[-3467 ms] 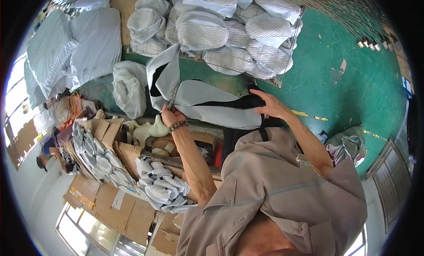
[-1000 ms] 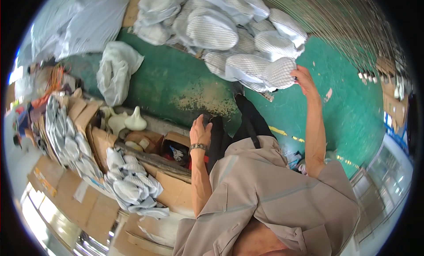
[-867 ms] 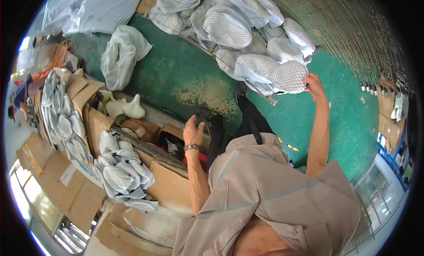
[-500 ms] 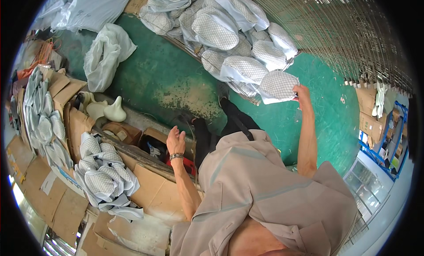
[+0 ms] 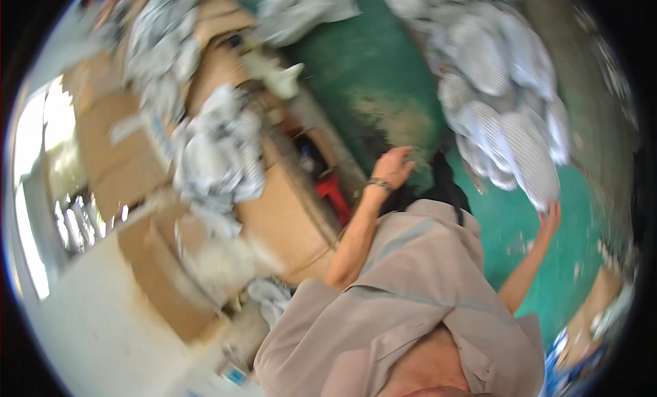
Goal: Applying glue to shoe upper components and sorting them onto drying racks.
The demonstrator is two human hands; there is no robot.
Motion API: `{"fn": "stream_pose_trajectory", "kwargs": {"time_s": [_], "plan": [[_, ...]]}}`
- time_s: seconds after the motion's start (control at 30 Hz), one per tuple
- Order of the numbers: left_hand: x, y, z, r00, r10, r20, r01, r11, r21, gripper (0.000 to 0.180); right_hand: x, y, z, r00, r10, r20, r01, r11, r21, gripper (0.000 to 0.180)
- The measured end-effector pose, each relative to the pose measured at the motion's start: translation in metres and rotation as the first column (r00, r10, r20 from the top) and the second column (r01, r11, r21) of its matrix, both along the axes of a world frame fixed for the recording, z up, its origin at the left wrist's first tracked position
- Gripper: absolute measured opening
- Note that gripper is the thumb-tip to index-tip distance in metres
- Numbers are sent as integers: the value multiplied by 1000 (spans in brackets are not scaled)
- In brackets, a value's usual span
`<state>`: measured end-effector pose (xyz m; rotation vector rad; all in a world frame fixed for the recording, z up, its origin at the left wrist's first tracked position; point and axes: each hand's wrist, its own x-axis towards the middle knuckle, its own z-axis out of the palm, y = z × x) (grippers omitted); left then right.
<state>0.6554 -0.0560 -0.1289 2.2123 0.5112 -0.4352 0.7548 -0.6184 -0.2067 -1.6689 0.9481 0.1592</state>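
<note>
My right hand [image 5: 551,220] pinches the near tip of a long oval grey-white pad [image 5: 527,157] with a crosshatched face and white cloth edging. This pad lies at the near end of a heap of similar pads [image 5: 482,61]. A small bit of red shows by my right fingers; I cannot make out what it is. My left hand [image 5: 393,168], with a dark band at the wrist, hangs in the air in front of my body, fingers loosely bent and apart, holding nothing visible. The picture is smeared by motion.
On the left, a cardboard-covered bench [image 5: 280,212] bears a pile of grey-white pads [image 5: 217,154]. Beyond it are a pale saddle-shaped piece [image 5: 277,75] and a white plastic bag [image 5: 304,10]. A red object [image 5: 333,195] sits beside the bench, near my left forearm. The floor [image 5: 356,61] is green.
The view has swung left, so the bench and heap appear farther right. My right hand still grips the pad, which now looks longer and narrower. My left hand remains raised before me.
</note>
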Motion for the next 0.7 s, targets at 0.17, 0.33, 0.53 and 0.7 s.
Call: {"fn": "stream_pose_trajectory", "kwargs": {"time_s": [0.17,0.33,0.53,0.7], "plan": [[-23,63,-17,883,416,216,-416,908,-45,36,-61,-52,-108,473,503,-723,-856,456,-243,49],[-135,242,-25,272,807,524,-938,343,-42,37,-5,229,-44,448,866,-220,-848,490,203,46],[-195,471,33,-371,649,664,-819,-566,96,78,-5,395,25,120,992,-46,-993,121,15,43],[-158,432,121,-474,775,419,-691,-32,-722,53,-20,485,93,-7,999,51,-1000,-9,26,47]]}}
